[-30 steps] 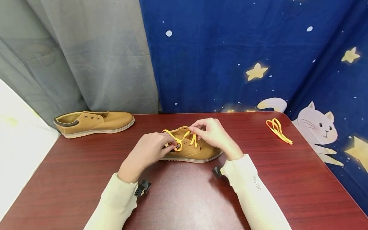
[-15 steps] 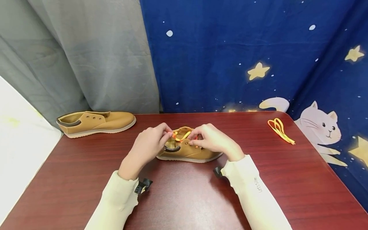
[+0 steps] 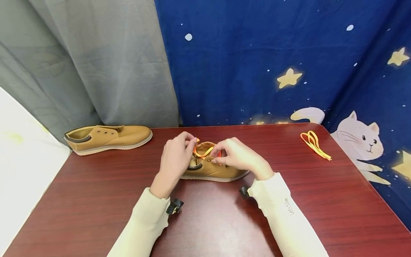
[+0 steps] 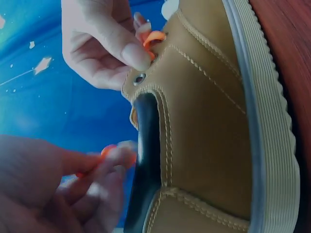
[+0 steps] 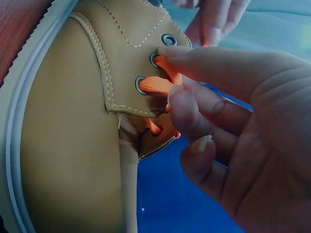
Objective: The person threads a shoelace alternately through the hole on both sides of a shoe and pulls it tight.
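A tan shoe (image 3: 221,174) stands on the table, toe to the right, with a yellow-orange shoelace (image 3: 204,155) threaded through some of its eyelets. My left hand (image 3: 174,157), over the heel opening, pinches the lace's free part; in the left wrist view an orange bit of lace (image 4: 108,151) shows at its fingertips. At the eyelet flap is my right hand (image 3: 237,155). Its thumb touches the leather beside an eyelet, and lace (image 5: 156,84) runs between thumb and forefinger. One eyelet (image 5: 169,40) nearest the heel has no lace. The shoe's far side is mostly hidden.
A second tan shoe (image 3: 128,137), without a lace, stands at the table's back left. On the right lies a folded yellow lace (image 3: 316,144). Grey and blue curtains (image 3: 224,71) hang behind the dark red table (image 3: 212,228).
My left hand has drawn the lace up from the near side of the shoe, then moved slightly right. My right hand has dropped from the top of the tongue to the near eyelet flap.
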Available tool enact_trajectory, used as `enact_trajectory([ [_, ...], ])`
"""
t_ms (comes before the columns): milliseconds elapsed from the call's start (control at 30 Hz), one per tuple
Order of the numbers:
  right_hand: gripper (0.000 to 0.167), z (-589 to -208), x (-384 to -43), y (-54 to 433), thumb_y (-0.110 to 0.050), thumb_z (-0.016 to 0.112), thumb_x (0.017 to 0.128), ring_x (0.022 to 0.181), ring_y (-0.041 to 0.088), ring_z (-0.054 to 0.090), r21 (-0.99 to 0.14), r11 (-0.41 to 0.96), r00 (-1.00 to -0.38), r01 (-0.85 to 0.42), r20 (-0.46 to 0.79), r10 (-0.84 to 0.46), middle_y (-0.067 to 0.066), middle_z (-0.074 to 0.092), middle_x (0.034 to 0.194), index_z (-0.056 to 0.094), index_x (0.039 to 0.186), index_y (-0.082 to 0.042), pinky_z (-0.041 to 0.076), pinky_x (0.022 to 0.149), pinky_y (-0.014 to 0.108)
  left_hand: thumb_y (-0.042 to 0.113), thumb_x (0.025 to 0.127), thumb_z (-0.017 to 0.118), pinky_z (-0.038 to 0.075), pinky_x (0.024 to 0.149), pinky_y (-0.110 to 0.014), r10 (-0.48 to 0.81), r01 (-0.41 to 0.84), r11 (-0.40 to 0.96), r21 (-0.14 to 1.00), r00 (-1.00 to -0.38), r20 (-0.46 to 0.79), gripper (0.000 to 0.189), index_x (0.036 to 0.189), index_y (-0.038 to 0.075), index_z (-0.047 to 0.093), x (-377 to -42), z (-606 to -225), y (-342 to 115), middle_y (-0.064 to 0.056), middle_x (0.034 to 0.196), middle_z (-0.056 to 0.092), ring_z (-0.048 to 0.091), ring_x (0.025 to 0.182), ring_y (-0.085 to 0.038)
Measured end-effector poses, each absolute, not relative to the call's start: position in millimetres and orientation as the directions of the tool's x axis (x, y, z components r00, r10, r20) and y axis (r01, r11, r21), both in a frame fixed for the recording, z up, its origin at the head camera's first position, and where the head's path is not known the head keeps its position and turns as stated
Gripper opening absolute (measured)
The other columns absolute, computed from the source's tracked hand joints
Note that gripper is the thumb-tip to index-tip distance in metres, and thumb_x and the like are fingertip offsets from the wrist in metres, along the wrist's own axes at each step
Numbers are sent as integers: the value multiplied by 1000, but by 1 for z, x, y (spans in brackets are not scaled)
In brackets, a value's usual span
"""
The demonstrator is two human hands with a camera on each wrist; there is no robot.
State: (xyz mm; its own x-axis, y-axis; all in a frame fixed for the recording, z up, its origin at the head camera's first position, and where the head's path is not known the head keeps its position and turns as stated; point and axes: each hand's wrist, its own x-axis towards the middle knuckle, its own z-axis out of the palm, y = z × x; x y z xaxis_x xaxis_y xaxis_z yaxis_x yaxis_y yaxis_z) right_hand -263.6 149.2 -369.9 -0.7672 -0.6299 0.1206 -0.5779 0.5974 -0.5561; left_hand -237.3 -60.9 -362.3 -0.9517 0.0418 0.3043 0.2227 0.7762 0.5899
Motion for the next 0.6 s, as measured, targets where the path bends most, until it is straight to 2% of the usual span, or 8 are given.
enact_trajectory([
  [133,11,-368,-263,150,-15,79,86,64,5,63,-558,594,-763,-579,115,-636,-5,73,78,78,97,-13,51,64,21,23,109,43,51,64,-33,81,192,738,647,-977,197,19,111,7,55,-240,-365,-56,-8,84,77,74,75,-20],
  [267,11,-366,-261,151,-14,79,86,63,5,63,-560,595,-765,-576,113,-634,-5,72,75,78,97,-12,50,64,21,19,109,39,51,76,-35,171,214,701,681,-977,131,20,116,6,53,-242,-365,-58,-8,84,74,71,85,-22],
  [367,11,-367,-261,151,-14,79,86,64,5,62,-560,597,-767,-575,115,-631,-5,72,76,78,96,-12,50,63,21,18,107,46,51,79,-37,210,253,693,675,-967,146,24,115,4,63,-242,-363,-61,-9,89,74,67,86,-22],
  [500,11,-367,-261,150,-16,80,86,70,5,62,-543,602,-766,-586,127,-630,-5,75,83,79,96,-13,51,66,21,20,100,63,51,85,-39,199,286,704,650,-958,205,20,105,7,77,-242,-359,-67,-8,101,72,65,94,-23],
  [600,11,-368,-262,150,-16,80,85,73,6,62,-529,606,-764,-594,135,-631,-5,76,88,79,96,-15,51,69,21,21,95,71,50,83,-36,208,293,718,631,-956,207,15,97,10,81,-241,-358,-71,-5,98,73,64,93,-21],
])
